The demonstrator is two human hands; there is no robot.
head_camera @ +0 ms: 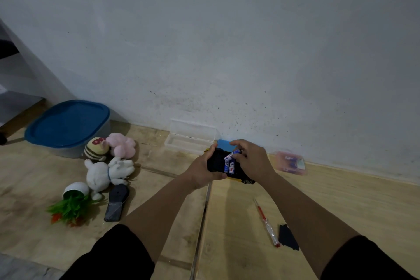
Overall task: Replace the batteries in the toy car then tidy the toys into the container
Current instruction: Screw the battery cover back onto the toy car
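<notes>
Matt wooden floor (341,200), fluffy plush rabbit (102,174), clear plastic case (191,137)

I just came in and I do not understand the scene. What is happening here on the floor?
A person sits on the wooden floor and works on a toy car, held upside down. The left hand grips the car, and the right hand handles the batteries at its open underside. The soft toys still lie on the floor beside the container, whose blue lid is on. A red pen lies near the right arm.
</notes>
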